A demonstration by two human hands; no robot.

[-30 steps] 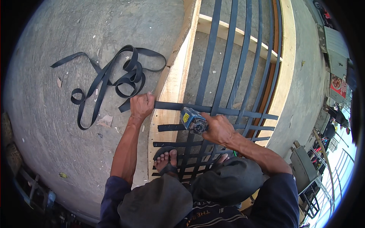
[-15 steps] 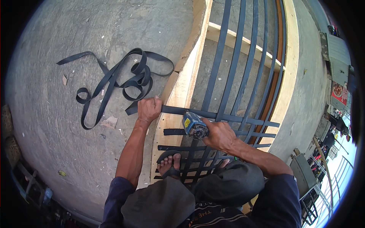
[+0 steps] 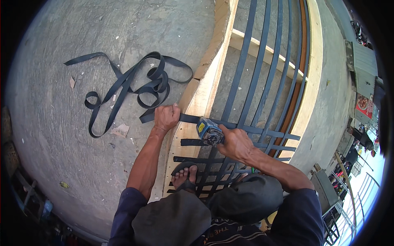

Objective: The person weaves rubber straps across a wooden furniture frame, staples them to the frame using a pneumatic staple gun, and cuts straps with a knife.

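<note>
Left hand (image 3: 167, 117) is gripping the black strap (image 3: 189, 118) mid-frame while the right hand (image 3: 236, 143) is clutching the blue tool (image 3: 208, 131) over it, so if that left grip's slipping, the strap's probably going slack and crooked.

A flat dark strap (image 3: 189, 118) runs straight across a pale wooden frame (image 3: 208, 92) with a wavy left side, a tangle of similar strapping (image 3: 128, 77) lies in loose loops beyond that side, and a boxy blue tool (image 3: 210, 133), yellow-marked, covers part of the strap
</note>
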